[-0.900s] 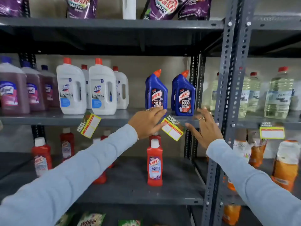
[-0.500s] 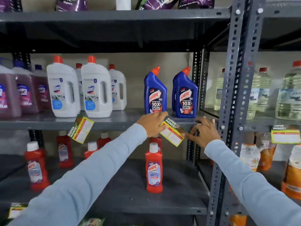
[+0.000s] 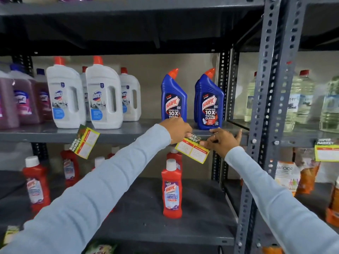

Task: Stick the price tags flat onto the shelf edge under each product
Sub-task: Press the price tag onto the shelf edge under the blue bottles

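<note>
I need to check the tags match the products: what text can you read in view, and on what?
"HARPIC", "POWER PLUS", "10X TOTAL CLEAN": blue bottles.
"HARPIC", "BATHROOM CLEANER", "10X": red bottle.
"Domex": white jugs.
"SUPER MARKET": tilted tag under the jugs.
"SUPER MARKET", partly covered: tag held by both hands; its handwritten prices are too faint.
Purple bottles and clear bottles: blurred.

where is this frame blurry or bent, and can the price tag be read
Head view: the centre is sharpest, with the blue Harpic bottles crisp; the purple bottles at left and clear bottles at right smear. Wide-angle distortion tilts the upright post. The tag between the left hand and right hand shows handwriting too faint to read.
</note>
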### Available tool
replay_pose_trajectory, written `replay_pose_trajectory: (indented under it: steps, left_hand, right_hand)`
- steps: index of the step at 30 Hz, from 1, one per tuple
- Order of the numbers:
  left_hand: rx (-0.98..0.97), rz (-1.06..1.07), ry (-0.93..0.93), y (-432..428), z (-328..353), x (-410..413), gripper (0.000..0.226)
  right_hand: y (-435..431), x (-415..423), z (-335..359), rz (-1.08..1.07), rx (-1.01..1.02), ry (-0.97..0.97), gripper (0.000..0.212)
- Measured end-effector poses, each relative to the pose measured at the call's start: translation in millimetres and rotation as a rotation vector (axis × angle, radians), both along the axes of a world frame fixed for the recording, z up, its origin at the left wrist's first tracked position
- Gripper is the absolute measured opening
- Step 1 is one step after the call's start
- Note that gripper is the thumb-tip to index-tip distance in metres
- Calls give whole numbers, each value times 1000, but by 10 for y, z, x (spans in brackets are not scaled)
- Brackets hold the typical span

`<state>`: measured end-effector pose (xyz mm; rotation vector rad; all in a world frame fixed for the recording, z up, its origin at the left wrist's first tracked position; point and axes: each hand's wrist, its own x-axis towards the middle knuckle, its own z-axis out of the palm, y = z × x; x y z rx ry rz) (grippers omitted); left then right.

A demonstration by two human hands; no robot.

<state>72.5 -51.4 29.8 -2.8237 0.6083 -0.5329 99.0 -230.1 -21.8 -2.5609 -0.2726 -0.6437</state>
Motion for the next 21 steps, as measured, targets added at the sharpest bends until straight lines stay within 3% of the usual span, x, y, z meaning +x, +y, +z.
replay_pose_trajectory:
  steps: [6,10,12,16,19,21]
  left_hand:
    - [-226,-12,-36,125,-189,-51,19]
    - [-230,6,-143,168,-589,-35,26]
    - [-262,1,-223,147,-846,1,27]
    - [-381,-33,-325,158,-1002,51,27]
    - [-544,-65,-268,187,-832,62,25]
    - [-570,-58,-224,192,-697,74,25]
  right_hand:
    - [-117,-69,50,149,27,27,27]
    - [-48,-58,-125,14,-247,-63,25]
    - [7,-61,-223,-23,-282,-128,25]
    - [-41,-33,-190,-10,-126,-146,20]
    - [-124,-12,-28,128,179,-64,20]
    - [-140,3,28,156,262,-27,22]
